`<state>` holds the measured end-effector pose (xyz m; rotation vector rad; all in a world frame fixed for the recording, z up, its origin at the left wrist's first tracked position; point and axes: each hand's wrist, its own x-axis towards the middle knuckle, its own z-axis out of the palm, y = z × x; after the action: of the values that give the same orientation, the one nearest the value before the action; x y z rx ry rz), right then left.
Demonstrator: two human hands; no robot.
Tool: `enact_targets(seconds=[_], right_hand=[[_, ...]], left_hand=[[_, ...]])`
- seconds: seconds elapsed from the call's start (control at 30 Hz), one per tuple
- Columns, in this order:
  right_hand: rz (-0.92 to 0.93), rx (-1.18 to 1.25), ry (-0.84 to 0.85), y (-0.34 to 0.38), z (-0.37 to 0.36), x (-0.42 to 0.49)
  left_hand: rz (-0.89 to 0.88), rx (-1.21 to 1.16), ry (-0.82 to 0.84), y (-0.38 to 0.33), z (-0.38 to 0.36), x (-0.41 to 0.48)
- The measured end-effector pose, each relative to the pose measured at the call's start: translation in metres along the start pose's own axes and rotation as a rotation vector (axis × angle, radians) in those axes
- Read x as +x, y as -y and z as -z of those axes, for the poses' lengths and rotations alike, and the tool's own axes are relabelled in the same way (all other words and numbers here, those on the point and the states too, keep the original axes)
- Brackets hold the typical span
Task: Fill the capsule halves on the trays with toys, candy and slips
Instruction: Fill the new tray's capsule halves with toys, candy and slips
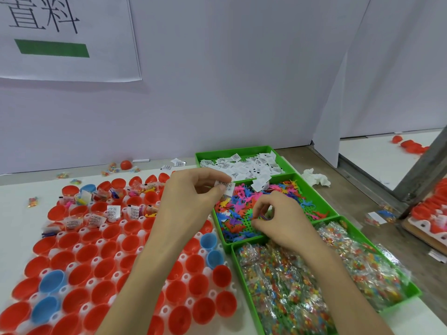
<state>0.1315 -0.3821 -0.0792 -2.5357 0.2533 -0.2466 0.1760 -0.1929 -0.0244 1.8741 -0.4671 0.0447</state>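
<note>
Red and blue capsule halves (79,257) stand open side up on a white tray (183,258) at the left. Those in the far rows hold slips, toys and candy; the near ones look empty. My left hand (191,197) hovers over the tray's right edge and pinches a white printed slip (226,186) between thumb and fingers. My right hand (278,218) reaches into the middle green bin (321,201) of small coloured plastic toys and pinches a purple toy (262,216).
A green bin of white slips (244,165) sits at the back. A green bin of candy packets (314,281) sits at the front right. Loose packets, slips and a red capsule (126,164) lie near the wall. A crumpled tissue (315,177) lies to the right.
</note>
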Motion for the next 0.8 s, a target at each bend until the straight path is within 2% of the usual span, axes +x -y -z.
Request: enact_targets(seconds=[0.2, 0.43, 0.63, 0.8], right_hand=[[0.028, 0.314, -0.211, 0.006, 0.008, -0.001], [-0.006, 0.453, -0.206, 0.008, 0.008, -0.002], [-0.001, 0.513, -0.313, 0.007, 0.013, -0.001], [0.08, 0.865, -0.231, 0.013, 0.02, -0.003]], left_hand=[[-0.013, -0.022, -0.002, -0.001, 0.003, 0.0], [0.001, -0.052, 0.018, 0.001, 0.001, 0.0], [-0.016, -0.081, 0.029, 0.001, 0.003, 0.0], [-0.008, -0.079, 0.029, 0.001, 0.002, 0.0]])
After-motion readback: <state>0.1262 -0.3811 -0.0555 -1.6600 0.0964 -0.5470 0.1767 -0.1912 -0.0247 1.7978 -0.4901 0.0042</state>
